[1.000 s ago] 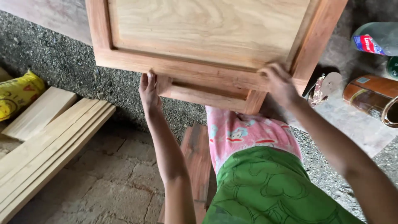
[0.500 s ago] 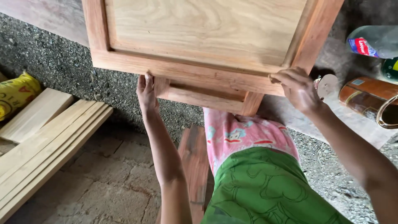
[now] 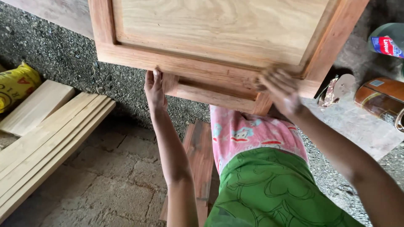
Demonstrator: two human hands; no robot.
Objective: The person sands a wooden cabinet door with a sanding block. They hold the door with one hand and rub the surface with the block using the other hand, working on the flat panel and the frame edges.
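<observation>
Head view: a framed wooden panel (image 3: 219, 38) is steadied at its lower edge, left hand (image 3: 154, 89) flat beneath, blurred right hand (image 3: 281, 90) spread open on its near corner.

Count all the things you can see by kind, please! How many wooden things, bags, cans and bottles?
Framed wooden panels: 2, a top panel with a lower panel under it
Loose planks on the ground: about 4
Yellow bag: 1
Brown can: 1
Bottle: 1
Hands: 2, left hand and right hand
Total: about 11
</observation>
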